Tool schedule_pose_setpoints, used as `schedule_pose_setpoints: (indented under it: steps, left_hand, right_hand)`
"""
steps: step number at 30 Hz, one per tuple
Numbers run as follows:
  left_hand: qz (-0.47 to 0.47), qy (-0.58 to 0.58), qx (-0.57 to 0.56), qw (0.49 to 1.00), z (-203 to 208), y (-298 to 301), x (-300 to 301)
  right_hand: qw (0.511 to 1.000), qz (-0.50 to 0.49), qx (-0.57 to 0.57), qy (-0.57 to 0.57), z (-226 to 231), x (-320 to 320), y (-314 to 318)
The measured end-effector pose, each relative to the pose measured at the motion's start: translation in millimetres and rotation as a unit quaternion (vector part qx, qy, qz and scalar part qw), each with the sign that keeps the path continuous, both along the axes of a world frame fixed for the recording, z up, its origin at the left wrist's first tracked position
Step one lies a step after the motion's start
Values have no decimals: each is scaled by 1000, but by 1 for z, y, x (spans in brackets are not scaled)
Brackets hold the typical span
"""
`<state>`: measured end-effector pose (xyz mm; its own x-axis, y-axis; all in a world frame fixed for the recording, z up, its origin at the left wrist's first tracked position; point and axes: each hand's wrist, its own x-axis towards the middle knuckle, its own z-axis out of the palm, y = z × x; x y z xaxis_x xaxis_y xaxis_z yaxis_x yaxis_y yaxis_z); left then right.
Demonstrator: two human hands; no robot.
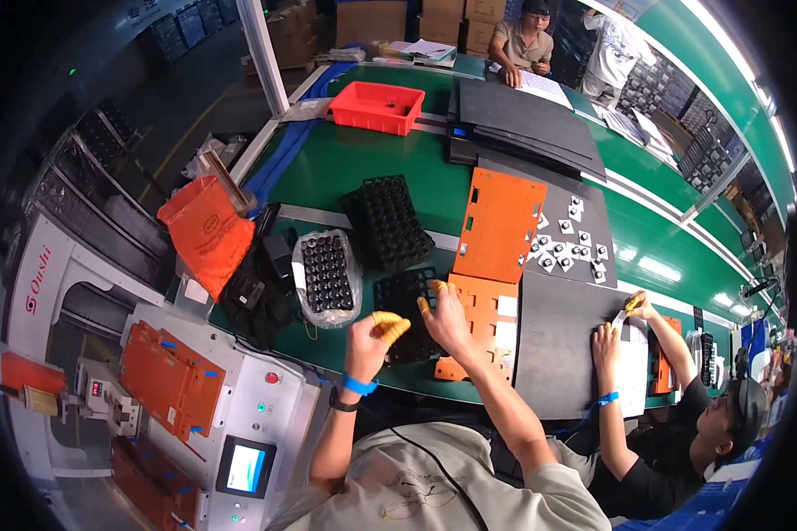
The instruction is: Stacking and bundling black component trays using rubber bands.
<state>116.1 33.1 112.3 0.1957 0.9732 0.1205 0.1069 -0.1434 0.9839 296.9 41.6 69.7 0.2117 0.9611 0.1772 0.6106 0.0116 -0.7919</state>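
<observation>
Yellow finger covers sit on the fingertips of both my hands. My left hand [374, 343], with a blue band and a dark strap at its wrist, is closed in a pinch beside the near black tray [400, 329]; whatever it may hold is too small to make out. Over that tray's right side, by the orange fixture plate [475, 310], my right hand [444, 320] has its fingers curled; I cannot make out anything in them. White labels or sheets lie on the plate. Left of the tray stands a bagged tray of round black parts [327, 276].
Beyond lie a black cell tray [388, 221], an orange board [499, 223], small white pieces with black parts [565, 246] and a red bin [376, 108]. An orange bag [205, 232] and a machine with a screen [244, 467] stand left. A co-worker's hands [607, 350] work at right.
</observation>
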Motion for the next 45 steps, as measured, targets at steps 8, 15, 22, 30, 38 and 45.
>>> schedule_pose_setpoints:
  steps: [8,15,22,30,38,45]
  left_hand:
    - [-1,296,-23,955,-68,28,8]
    - [-25,184,-22,982,-100,28,-5]
    - [7,165,26,986,-78,9,-14]
    - [-36,332,116,935,-71,-38,-34]
    - [-27,437,223,871,-105,-21,-13]
    - [8,413,278,867,-108,10,-20]
  right_hand:
    - [979,-64,-118,-153,-29,-14,39]
    - [977,-32,-211,-11,-51,9,53]
    - [980,-56,-85,169,-52,31,38]
    - [948,-84,-92,294,33,33,-21]
    - [918,-90,-33,384,22,68,-53]
    - [877,-47,-27,477,49,81,-34]
